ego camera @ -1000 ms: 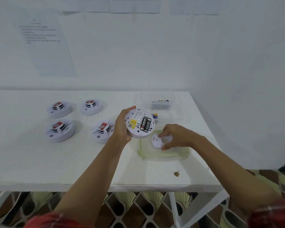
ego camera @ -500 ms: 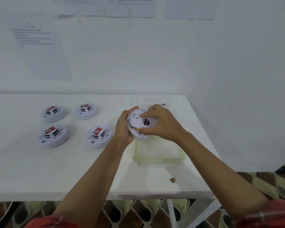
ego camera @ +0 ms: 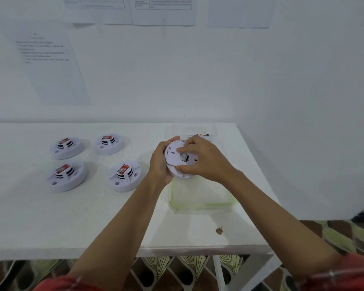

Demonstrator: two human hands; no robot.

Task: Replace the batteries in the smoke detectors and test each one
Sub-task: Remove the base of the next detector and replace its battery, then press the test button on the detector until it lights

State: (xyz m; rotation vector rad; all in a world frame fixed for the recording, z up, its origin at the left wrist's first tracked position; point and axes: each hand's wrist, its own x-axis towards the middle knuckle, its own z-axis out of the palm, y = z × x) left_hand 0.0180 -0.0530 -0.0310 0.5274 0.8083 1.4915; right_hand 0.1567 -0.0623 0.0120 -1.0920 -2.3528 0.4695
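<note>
Above the white table (ego camera: 51, 223) I hold a round white smoke detector (ego camera: 174, 162) tilted with its back towards me. My left hand (ego camera: 159, 162) grips its left rim. My right hand (ego camera: 202, 158) holds a white back cover (ego camera: 177, 154) against the detector's back, fingers curled over its top and thumb on its lower edge. A small opening in the cover shows a dark part inside. Several other white smoke detectors with red labels lie on the table to the left, the nearest one (ego camera: 125, 176) close to my left wrist.
A clear container lid with a green rim (ego camera: 200, 203) lies on the table under my right forearm. Behind my hands stands a clear plastic box (ego camera: 194, 131) holding batteries. A small brown scrap (ego camera: 219, 230) lies near the table's front edge. Paper sheets hang on the wall.
My right hand picked the white cover up from the green-rimmed lid and brought it onto the detector's back, hiding the batteries. My left hand kept its hold on the detector.
</note>
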